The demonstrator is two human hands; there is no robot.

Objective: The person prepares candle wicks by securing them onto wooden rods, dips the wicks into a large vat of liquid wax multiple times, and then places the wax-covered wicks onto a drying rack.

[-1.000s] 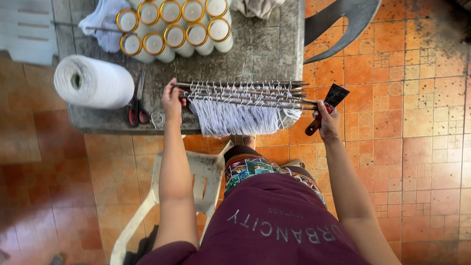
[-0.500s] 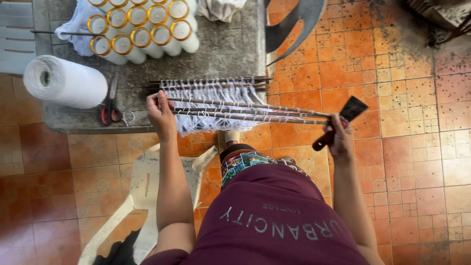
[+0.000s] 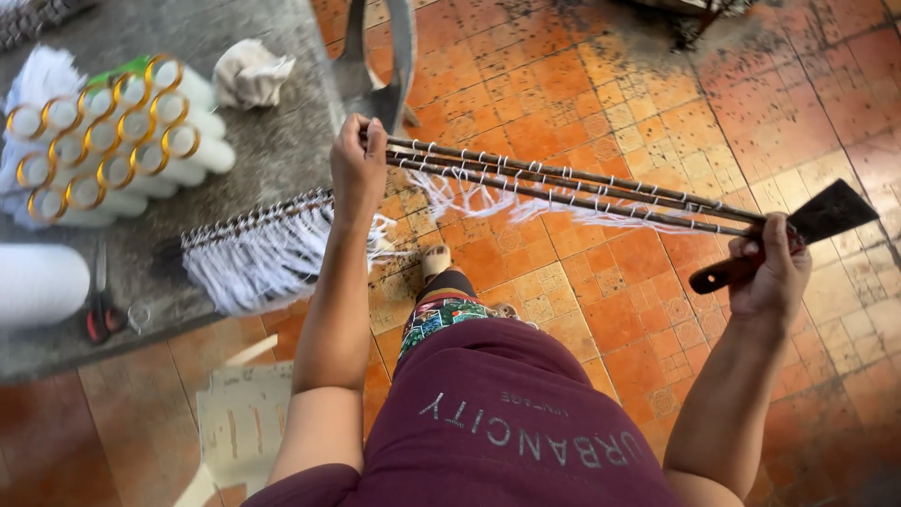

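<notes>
Left hand [image 3: 358,164] clamped around one end of a bundle of thin rods [image 3: 572,188] strung with white thread loops; right hand [image 3: 771,272] closed on the other end, and it also grips a flat dark scraper [image 3: 798,235] with a brown wooden handle. Bundle sits mid-frame, held clear of the table [image 3: 272,150], running from upper centre down to the right, over the orange tile floor [image 3: 582,84]. A second set of rods with white fringe [image 3: 258,249] lies on the table at left centre, fringe hanging past the edge. Judgement: both sets look fully looped with thread, one lifted off and one left on the table; nothing shows thread being cut or removed yet. Packaging: cluster of white tubes with gold-rimmed ends [image 3: 113,141], upper left, lying stacked; large white thread cone [image 3: 38,282] at left edge; crumpled pale cloth [image 3: 249,73] at top. Red-handled scissors [image 3: 99,314] below the cone. No readable labels on the table items.
</notes>
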